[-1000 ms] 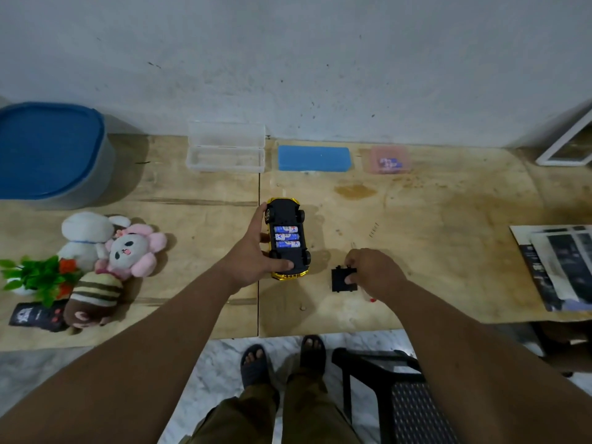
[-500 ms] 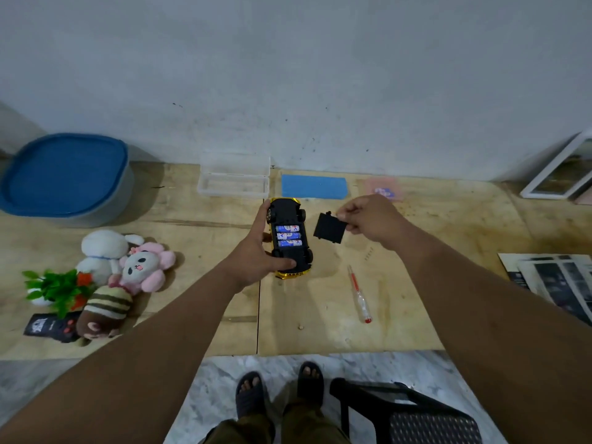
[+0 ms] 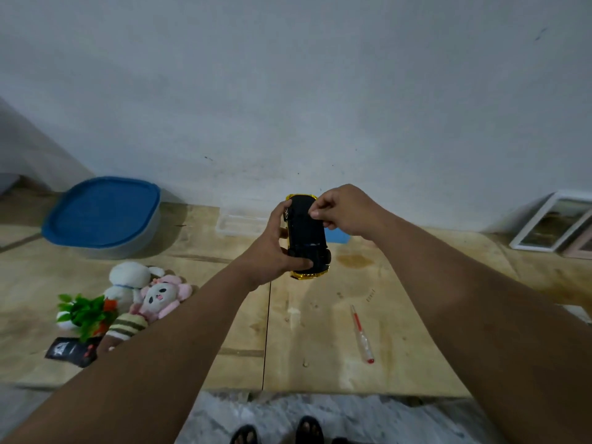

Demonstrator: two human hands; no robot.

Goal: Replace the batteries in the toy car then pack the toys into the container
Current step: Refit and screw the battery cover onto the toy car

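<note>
My left hand (image 3: pixel 272 248) holds the gold toy car (image 3: pixel 306 238) upside down above the wooden table, its black underside facing me. My right hand (image 3: pixel 341 208) pinches at the upper right edge of that underside, where the black battery cover now lies; the batteries are hidden. A grey container with a blue lid (image 3: pixel 102 216) stands at the back left. Plush toys lie at the left: a white one (image 3: pixel 129 277), a pink one (image 3: pixel 161 296) and a striped brown one (image 3: pixel 128 326).
A red-handled screwdriver (image 3: pixel 361 334) lies on the table (image 3: pixel 320 354) below the car. A clear plastic box (image 3: pixel 238 221) and a blue pad (image 3: pixel 339 236) sit near the wall. A small green plant (image 3: pixel 85 314), a black packet (image 3: pixel 72 350) and picture frames (image 3: pixel 557 225) are at the sides.
My right hand picked the black cover off the table and brought it onto the car's underside, hiding the batteries. The car was raised and the view tilted up.
</note>
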